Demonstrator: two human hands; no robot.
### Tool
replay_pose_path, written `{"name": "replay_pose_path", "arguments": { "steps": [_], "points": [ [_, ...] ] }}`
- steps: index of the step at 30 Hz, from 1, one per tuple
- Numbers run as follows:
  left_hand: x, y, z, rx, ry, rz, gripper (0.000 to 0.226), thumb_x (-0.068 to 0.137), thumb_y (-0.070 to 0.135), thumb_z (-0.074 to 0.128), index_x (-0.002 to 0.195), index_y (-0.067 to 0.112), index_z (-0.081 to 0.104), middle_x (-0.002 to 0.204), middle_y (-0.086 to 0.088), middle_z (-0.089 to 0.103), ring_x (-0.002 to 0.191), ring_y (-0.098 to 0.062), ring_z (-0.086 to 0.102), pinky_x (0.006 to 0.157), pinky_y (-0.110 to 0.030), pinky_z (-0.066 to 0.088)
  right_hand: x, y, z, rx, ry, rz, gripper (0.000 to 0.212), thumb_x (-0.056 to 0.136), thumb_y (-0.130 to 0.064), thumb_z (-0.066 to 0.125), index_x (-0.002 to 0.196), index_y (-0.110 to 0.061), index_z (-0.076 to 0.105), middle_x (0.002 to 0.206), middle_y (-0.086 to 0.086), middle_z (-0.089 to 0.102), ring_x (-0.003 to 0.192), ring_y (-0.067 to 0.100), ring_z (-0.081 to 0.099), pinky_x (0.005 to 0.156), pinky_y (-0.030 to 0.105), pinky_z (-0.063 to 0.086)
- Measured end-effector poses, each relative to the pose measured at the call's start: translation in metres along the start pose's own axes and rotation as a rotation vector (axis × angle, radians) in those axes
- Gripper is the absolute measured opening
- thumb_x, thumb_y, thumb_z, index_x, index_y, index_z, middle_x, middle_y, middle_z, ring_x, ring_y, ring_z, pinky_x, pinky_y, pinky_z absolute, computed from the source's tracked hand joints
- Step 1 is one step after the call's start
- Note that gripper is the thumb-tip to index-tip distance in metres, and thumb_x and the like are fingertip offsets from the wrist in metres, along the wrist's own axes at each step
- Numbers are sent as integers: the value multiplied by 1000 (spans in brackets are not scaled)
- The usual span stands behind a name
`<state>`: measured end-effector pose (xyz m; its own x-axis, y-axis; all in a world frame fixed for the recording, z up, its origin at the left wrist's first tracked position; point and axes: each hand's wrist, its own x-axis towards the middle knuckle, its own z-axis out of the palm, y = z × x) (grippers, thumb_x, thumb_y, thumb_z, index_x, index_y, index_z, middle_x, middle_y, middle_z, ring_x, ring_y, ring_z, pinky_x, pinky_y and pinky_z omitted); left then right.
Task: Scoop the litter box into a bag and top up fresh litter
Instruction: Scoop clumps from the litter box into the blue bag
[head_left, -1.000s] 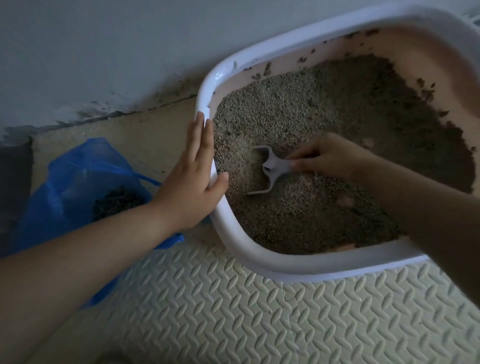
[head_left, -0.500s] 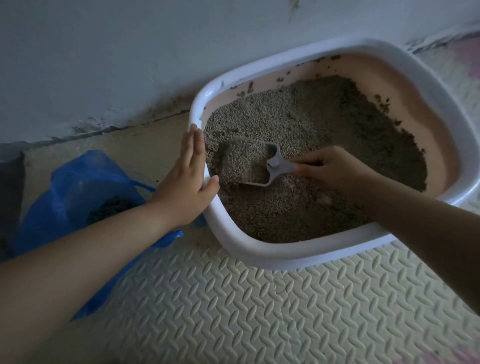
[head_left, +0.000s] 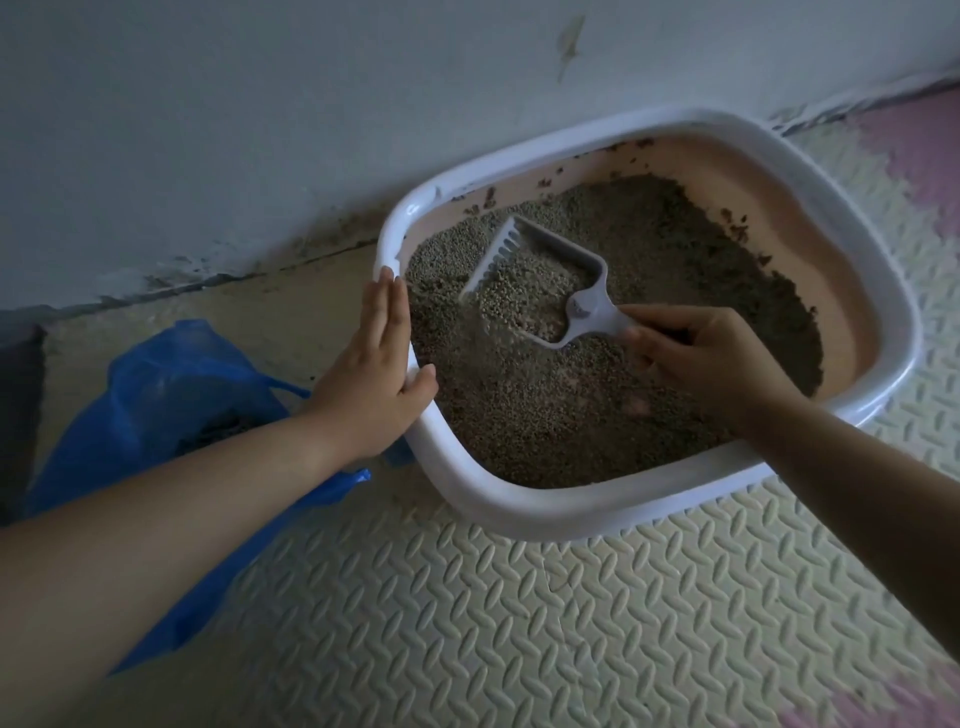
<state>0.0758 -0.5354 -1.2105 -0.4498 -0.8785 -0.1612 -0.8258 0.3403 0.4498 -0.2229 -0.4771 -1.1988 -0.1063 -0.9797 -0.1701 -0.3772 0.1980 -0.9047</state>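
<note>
The right hand (head_left: 696, 358) pinches the handle of the scoop (head_left: 540, 280) between curled fingers and thumb. It holds the pan tilted, toothed edge up and away, just above the litter (head_left: 571, 431). The tilt probably lets loose grains sift out through the slots, and a blurred stream seems to fall from the low side.

The left hand (head_left: 371, 384) lies flat, fingers straight and together, pressed on the outside of the box (head_left: 519, 512) at its left rim, thumb laid over the edge. It holds nothing; it looks set there to stop the box sliding under the scoop's drag.

The box sits on the floor mat (head_left: 467, 623), its far side close to the wall (head_left: 260, 130). The litter is grey-tan and granular, darker towards the far right. It is thin enough near the front that pinkish patches of the bottom show. Dark crumbs cling to the pink inner wall.

The blue bag (head_left: 171, 395) lies open just left of the box, partly behind the left forearm, something dark inside. It is near enough for a short carry.
</note>
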Motion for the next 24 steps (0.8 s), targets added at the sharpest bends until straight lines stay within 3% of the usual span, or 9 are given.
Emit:
{"name": "replay_pose_path", "arguments": {
  "steps": [6, 12, 16, 20, 24],
  "points": [
    [1, 0, 0, 17, -35, -18, 85, 96, 36, 43, 146, 20, -24, 151, 9, -36, 142, -9, -20, 116, -34, 13, 2, -1, 6, 20, 1, 33, 23, 87, -27, 64, 108, -34, 67, 66, -1, 62, 54, 8, 46, 49, 16, 39],
    [0, 1, 0, 8, -15, -19, 86, 95, 34, 44, 147, 21, -23, 152, 8, -33, 146, -14, -10, 115, -35, 18, 1, -2, 2, 130, 39, 96, 21, 89, -26, 62, 108, -26, 70, 66, 1, 59, 54, 9, 46, 49, 15, 40],
    [0, 2, 0, 3, -20, -19, 86, 95, 33, 44, 147, 20, -22, 153, 8, -32, 145, -13, -13, 116, -35, 16, 0, -3, 3, 93, 58, 87, 19, 89, -28, 62, 106, -31, 69, 68, 2, 61, 60, 14, 48, 56, 24, 41],
    [0, 0, -1, -4, -14, -12, 86, 95, 33, 45, 147, 19, -21, 153, 7, -32, 145, -13, -14, 118, -38, 16, -1, -6, 4, 102, 98, 78, 25, 89, -24, 61, 113, -22, 68, 68, 4, 60, 50, 3, 46, 47, 13, 40],
    [0, 1, -1, -9, -22, -14, 85, 95, 34, 44, 147, 21, -22, 152, 9, -33, 145, -14, -14, 117, -39, 17, -3, -6, 4, 78, 96, 53, 24, 89, -24, 61, 112, -24, 68, 65, 0, 60, 48, 3, 44, 46, 12, 38]
  ]
}}
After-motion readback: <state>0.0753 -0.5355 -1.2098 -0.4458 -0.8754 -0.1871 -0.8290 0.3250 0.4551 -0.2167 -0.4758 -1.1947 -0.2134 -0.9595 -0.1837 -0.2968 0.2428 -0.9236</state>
